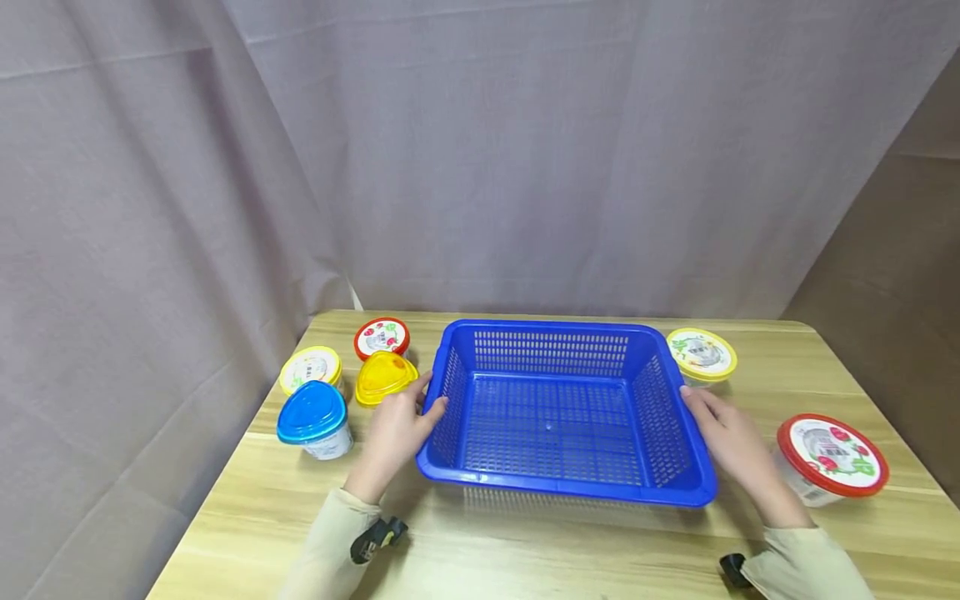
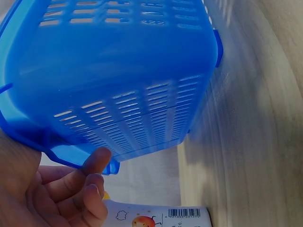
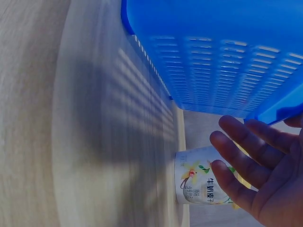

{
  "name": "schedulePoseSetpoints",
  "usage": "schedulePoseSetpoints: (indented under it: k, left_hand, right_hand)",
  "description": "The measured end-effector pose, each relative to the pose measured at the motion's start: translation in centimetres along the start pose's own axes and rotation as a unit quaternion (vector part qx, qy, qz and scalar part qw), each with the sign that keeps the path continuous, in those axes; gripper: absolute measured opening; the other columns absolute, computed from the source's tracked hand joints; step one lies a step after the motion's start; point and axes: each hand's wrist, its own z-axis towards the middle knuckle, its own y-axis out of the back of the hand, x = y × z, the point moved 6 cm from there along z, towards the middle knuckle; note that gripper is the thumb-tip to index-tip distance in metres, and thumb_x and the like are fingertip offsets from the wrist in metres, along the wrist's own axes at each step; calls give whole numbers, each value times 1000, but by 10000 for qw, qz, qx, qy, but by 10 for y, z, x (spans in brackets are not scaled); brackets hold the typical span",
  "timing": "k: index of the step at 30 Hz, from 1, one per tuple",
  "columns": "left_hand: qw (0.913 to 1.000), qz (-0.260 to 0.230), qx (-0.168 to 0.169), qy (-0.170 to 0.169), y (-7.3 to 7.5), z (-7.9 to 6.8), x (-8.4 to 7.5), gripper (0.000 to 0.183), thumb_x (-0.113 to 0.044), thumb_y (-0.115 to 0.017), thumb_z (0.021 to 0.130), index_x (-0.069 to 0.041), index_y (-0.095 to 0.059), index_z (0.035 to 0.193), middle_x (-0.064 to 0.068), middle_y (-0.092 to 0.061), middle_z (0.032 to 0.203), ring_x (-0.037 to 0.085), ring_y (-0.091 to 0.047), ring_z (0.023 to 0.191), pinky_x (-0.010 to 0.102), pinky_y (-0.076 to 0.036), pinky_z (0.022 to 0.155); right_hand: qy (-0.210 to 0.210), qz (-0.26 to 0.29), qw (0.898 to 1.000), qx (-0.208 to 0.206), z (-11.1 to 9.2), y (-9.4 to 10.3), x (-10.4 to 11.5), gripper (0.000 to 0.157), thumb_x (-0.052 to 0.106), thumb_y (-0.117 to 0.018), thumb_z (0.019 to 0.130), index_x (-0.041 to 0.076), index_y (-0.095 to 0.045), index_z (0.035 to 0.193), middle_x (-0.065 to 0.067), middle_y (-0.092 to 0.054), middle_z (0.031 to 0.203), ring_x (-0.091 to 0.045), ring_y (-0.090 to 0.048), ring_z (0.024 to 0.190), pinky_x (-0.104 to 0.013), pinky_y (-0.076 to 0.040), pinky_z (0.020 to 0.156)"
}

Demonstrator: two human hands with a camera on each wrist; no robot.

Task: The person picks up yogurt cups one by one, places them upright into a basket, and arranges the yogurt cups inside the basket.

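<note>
A blue plastic basket (image 1: 551, 492) with slotted walls is at the middle of the wooden table, and nothing lies inside it. My left hand (image 1: 396, 425) holds its left rim, thumb on top and fingers beneath the lip. On the opposite side my right hand (image 1: 731, 437) pinches the right rim the same way. Seen in the left wrist view, the left fingers (image 2: 97, 161) curl below the rim beside the slotted wall. The right fingers (image 3: 241, 142) extend under the lip in the right wrist view. The basket's base hangs close over the table, its shadow falling on the wood.
Left of the basket stand a blue-lidded tub (image 1: 313, 417), a yellow-lidded round tub (image 1: 311, 367), a yellow triangular-lidded tub (image 1: 385, 377) and a red-lidded tub (image 1: 381, 337). On the right are a yellow-lidded tub (image 1: 701, 354) and a larger red-lidded tub (image 1: 832, 457). A grey curtain (image 1: 555, 167) hangs behind.
</note>
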Motion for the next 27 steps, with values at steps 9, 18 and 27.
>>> schedulePoseSetpoints:
  k: [9, 18, 27]
  left_hand:
    - [10000, -8, -7, -51, -1, 1, -2, 52, -30, -71, 94, 0, -62, 135, 9, -72, 82, 19, -62, 66, 38, -50, 59]
    - [10000, -24, -57, -41, 0, 1, -2, 52, -30, -72, 93, 0, -63, 135, 7, -71, 82, 18, -62, 66, 38, -50, 59]
    - [10000, 7, -41, 35, -1, 0, -1, 52, -31, -71, 93, -1, -63, 135, 6, -72, 82, 16, -62, 65, 38, -49, 57]
  right_hand:
    - [144, -154, 9991, -378, -2, 6, -3, 68, 45, -22, 110, -10, -43, 145, -40, -51, 134, -62, -45, 123, -73, -37, 94]
    - [386, 103, 9759, -2144, 6, 30, 5, 43, 25, -56, 103, -3, -57, 136, -26, -58, 118, -35, -57, 100, -26, -42, 71]
    - [66, 317, 9798, -1973, 22, 34, -5, 76, 19, -69, 95, -7, -28, 154, -39, -24, 149, -57, -29, 135, -72, -29, 104]
